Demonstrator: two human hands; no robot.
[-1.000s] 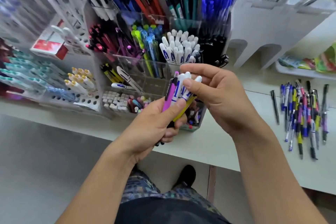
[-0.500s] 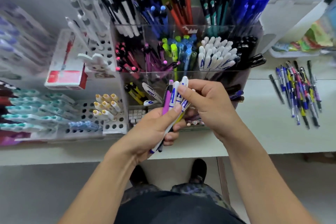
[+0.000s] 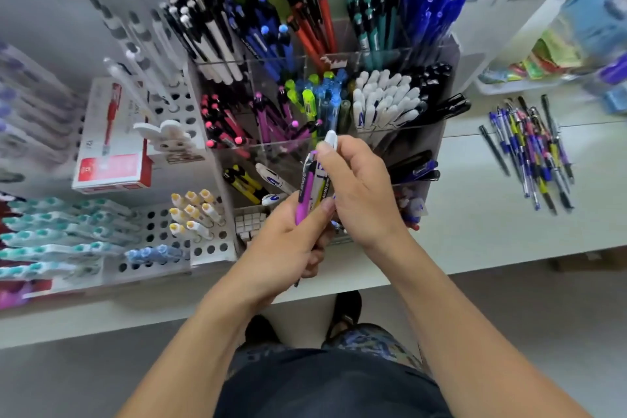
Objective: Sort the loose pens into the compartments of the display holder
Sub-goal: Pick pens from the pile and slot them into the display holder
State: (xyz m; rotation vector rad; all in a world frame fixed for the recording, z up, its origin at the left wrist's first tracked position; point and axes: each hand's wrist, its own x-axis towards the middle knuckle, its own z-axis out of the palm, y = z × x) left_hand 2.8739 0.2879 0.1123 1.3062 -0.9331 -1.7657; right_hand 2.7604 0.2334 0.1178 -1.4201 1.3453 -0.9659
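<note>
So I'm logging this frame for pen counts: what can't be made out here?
All head view:
- Bundle of pens: count unclear; left hand and right hand cover the lower barrels.
- Front compartment: contents hidden behind the right hand.
- Loose pens: overlapping, too small to count.
- Right-edge items: blurred.
</note>
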